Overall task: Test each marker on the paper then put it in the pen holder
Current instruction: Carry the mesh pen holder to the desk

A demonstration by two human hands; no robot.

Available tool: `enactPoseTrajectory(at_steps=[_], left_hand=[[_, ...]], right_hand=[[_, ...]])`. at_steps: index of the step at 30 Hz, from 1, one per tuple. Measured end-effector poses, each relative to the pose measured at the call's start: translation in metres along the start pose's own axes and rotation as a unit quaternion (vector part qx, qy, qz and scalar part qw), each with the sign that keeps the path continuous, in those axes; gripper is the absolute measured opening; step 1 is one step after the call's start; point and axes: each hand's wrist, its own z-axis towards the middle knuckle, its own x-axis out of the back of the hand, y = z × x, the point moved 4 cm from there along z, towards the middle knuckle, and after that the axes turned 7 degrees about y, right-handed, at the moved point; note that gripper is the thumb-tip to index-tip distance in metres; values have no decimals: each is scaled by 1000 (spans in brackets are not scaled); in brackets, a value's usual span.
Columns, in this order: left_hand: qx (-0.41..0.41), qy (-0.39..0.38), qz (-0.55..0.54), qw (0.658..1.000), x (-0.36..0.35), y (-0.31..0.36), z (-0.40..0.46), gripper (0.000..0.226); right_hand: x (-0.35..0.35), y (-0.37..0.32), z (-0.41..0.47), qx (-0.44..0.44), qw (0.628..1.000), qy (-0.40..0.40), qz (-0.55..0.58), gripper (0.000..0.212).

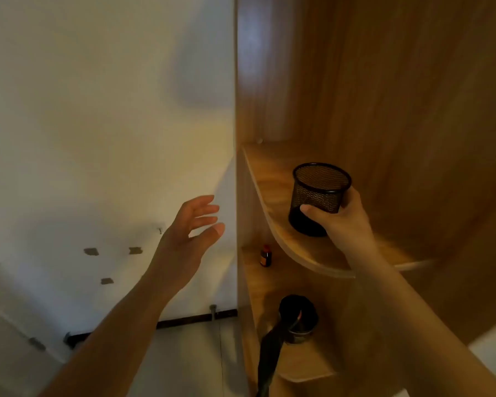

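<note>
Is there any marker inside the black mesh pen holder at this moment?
No, the pen holder, which the right hand grips on the upper shelf, shows only bare mesh through its open top.

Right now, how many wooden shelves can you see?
2. The upper shelf carries the mesh holder, gripped by the right hand. The lower shelf carries a small bottle and a dark object. Others may lie out of view.

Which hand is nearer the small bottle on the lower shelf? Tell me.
Left, though narrowly. The left hand hovers open, up and left of the bottle. The right hand is up and right of it, gripping the mesh holder on the shelf above.
</note>
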Motion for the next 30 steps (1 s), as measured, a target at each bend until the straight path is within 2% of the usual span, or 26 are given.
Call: enactPoseTrajectory(at_steps=[6, 10, 14, 17, 19, 21, 25, 27, 30], left_hand=[[-3, -6, -1, 1000, 1, -8, -5, 38], [0, -2, -23, 1000, 22, -19, -16, 47], [45, 54, -51, 996, 59, -48, -42, 51], [104, 109, -60, 987, 92, -82, -80, 48], [151, 158, -53, 974, 116, -108, -117, 44], [192, 222, -37, 955, 141, -130, -160, 41], [255, 353, -22, 900, 176, -158, -257, 37], [294, 419, -12, 859, 180, -163, -320, 35], [344, 523, -4, 780, 163, -160, -421, 32]], right_hand=[[-7, -7, -2, 8, 999, 42, -11, 82], [-15, -28, -28, 56, 997, 32, 38, 77], [-48, -36, -81, 90, 988, -82, 91, 64], [-89, 0, -123, 43, 976, -183, 108, 75], [-124, 35, -153, -18, 963, -251, 93, 63], [-157, 66, -182, -64, 944, -318, 67, 54], [-205, 106, -237, -80, 885, -458, 19, 56], [-217, 120, -270, -64, 844, -532, -21, 56], [-227, 140, -324, -19, 761, -643, -84, 61]])
